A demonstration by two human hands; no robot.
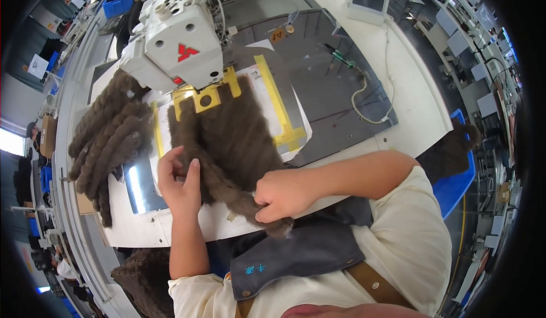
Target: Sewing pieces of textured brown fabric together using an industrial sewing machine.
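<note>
A brown furry fabric piece (236,130) lies on the machine bed, its far end under a yellow clamp plate (206,99) below the white sewing machine head (185,39). Along its left side runs a thick rolled strip of the same fur (219,184), coming down toward me. My right hand (287,196) is closed around the near part of that strip, whose end hangs past the table edge. At the fabric's left edge is my left hand (181,184), thumb and fingers apart and curved, with nothing gripped between them that I can see.
Several brown fur strips (108,139) are heaped at the left. Green-handled tweezers (338,53) and a beaded cord (355,99) lie on the dark plate at the right. A blue bin (458,184) with brown fur stands beside the table; more fur (145,278) is below left.
</note>
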